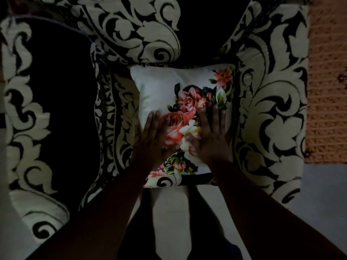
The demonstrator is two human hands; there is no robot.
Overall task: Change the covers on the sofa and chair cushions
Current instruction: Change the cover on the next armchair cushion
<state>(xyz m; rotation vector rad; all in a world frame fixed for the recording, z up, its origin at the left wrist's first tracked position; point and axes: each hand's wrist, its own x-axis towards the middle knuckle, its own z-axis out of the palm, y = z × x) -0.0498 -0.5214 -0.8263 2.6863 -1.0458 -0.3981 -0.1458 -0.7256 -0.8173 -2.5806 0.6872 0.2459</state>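
A white cushion [159, 87] with a pink and red flower print lies flat on the seat of an armchair [270, 102] upholstered in black and cream scrollwork. My left hand [152, 136] presses flat on the cushion's lower left part, fingers straight and together. My right hand [212, 132] lies flat on its lower right part, fingers stretched toward the flowers. Both forearms reach in from the bottom of the frame. The cushion's near edge is partly hidden by my wrists.
The chair's padded arms rise on both sides of the cushion, and its backrest [135, 27] stands behind. A second seat in the same pattern [24, 113] adjoins on the left. An orange woven mat [326, 81] covers the floor at right. My legs stand on pale floor [169, 218].
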